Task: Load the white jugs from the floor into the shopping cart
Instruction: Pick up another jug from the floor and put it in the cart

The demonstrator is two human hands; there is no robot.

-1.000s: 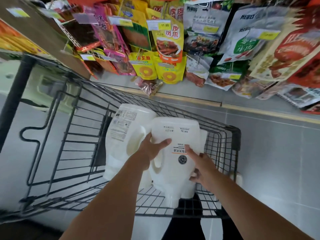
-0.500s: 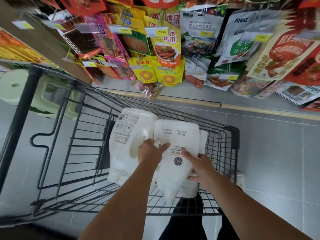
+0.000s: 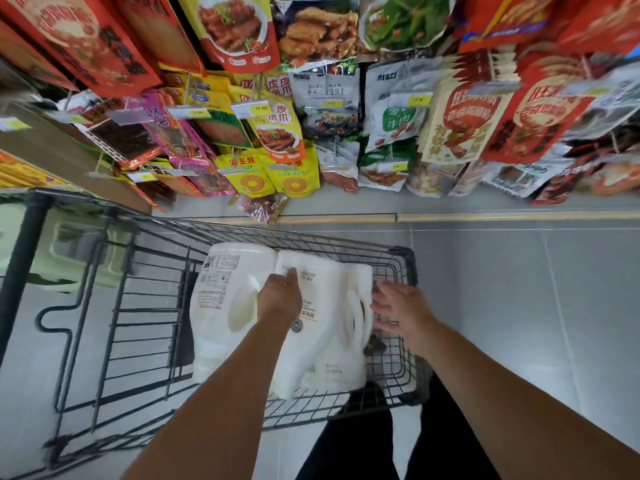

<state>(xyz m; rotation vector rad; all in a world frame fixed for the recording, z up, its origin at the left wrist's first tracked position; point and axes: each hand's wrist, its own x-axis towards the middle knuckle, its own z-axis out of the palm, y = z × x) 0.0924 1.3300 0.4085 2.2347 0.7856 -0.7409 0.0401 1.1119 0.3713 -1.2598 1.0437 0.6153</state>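
White jugs [image 3: 239, 306] lie side by side, touching, in the black wire cart [image 3: 145, 327].

Beyond the fingers, hanging rows of glossy red, yellow and green snack packets [image 3: 277, 133]; underneath, pale grey tiled floor [image 3: 519, 306]; far left, pale green plastic stool [image 3: 69, 244].

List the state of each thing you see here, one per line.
Shopping cart: holding jugs at its right end.
Left jug: lying in the cart.
Middle jug: lying in the cart, under the left hand.
Right jug: lying beside it.
Right hand: open, off the jugs.
Snack packets: hanging on display.
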